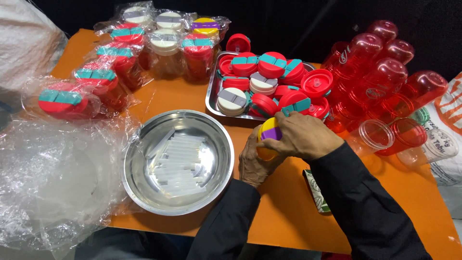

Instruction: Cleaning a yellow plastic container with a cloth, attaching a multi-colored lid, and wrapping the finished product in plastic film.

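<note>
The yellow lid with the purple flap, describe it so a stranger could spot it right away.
Start at the round steel bowl on the orange table. Just right of its rim, both hands grip the yellow lid. Every loose lid in the steel tray behind is red or cream.

The bench is bright orange. The lid between the hands is yellow with a purple flap. In the silver tray lie red lids with teal flaps, plus two cream ones with grey flaps. The bowl is shiny steel, holding clear whitish straws. Cups at the right are see-through red (a few clear). Both sleeves are black. The wrapped cups show red, teal and cream through clear plastic.
</note>
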